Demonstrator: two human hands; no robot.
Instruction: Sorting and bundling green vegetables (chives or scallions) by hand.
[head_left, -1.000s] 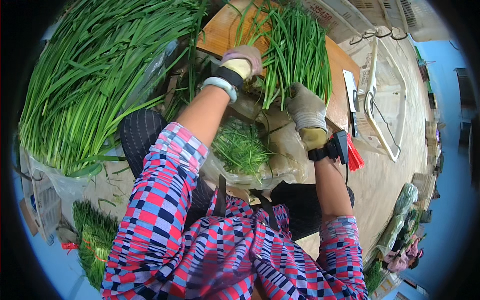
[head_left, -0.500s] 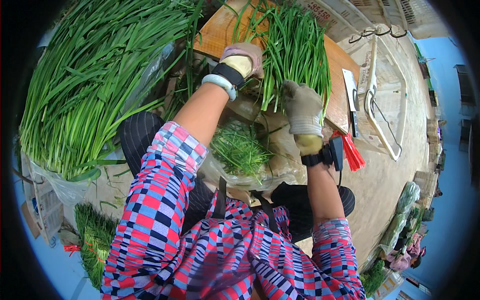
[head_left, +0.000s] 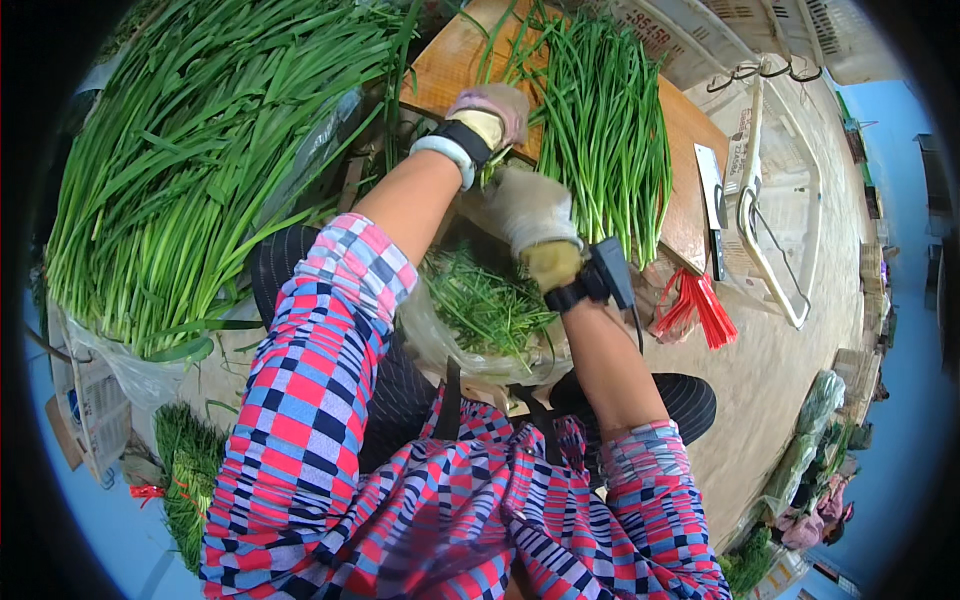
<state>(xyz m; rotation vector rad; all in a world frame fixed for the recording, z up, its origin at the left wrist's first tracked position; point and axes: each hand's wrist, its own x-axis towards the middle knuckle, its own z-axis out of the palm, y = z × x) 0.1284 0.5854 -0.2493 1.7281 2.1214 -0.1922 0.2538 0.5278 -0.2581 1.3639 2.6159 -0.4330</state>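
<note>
Both of my gloved hands meet at the near end of a bundle of long green chives [head_left: 610,130] lying on a wooden board [head_left: 450,60]. My left hand [head_left: 490,110] is curled around the stalk ends at the board's near edge. My right hand [head_left: 535,215] is closed just below it on the same stalk ends. A black device is strapped to my right wrist. Beneath my hands a clear plastic bag [head_left: 430,335] holds green trimmings [head_left: 490,300].
A big heap of loose chives [head_left: 200,160] fills the left side. A cleaver [head_left: 712,205] lies on the board's right edge, red ties [head_left: 695,310] below it. White plastic crates [head_left: 770,170] stand at the right. A tied bundle [head_left: 185,470] lies at lower left.
My right hand has moved up and left from beside the bag to the stalk ends, just under my left hand. My left hand has stayed on the bundle.
</note>
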